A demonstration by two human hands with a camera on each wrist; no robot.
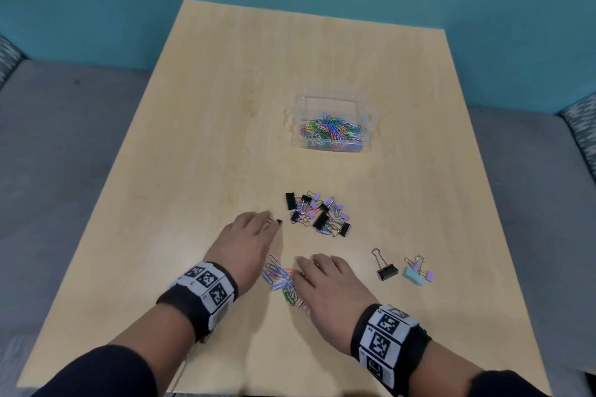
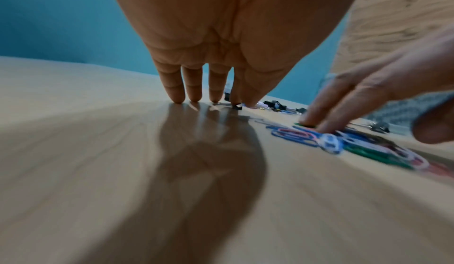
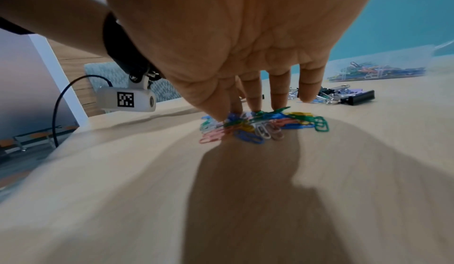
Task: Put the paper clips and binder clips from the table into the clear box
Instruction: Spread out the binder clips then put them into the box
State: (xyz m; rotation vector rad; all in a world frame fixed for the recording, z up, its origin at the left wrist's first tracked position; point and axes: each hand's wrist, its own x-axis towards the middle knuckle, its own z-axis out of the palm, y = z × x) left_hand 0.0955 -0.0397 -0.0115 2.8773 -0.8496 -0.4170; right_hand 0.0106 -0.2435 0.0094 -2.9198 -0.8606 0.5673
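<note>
Head view has the right hand (image 1: 325,284), fingers straight and holding nothing, pressed on the paper clips (image 1: 283,280) near the tabletop's near edge; the left hand (image 1: 248,242), also flat, touches a small black binder clip (image 1: 278,221). I'd rake everything together before scooping, then carry it to the clear box (image 1: 332,126) mid-table so none slide off.

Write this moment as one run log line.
left hand: open, touching small binder clip | right hand: open, on paper clips | clear box: part filled

The table (image 1: 200,151) looks like pale wood laminate, smooth with a soft sheen (hand shadows show on it). The box (image 1: 332,100) is clear glossy plastic; the paper clips (image 3: 260,126) look colour-coated, the binder clips (image 1: 317,214) have metal wire handles.
</note>
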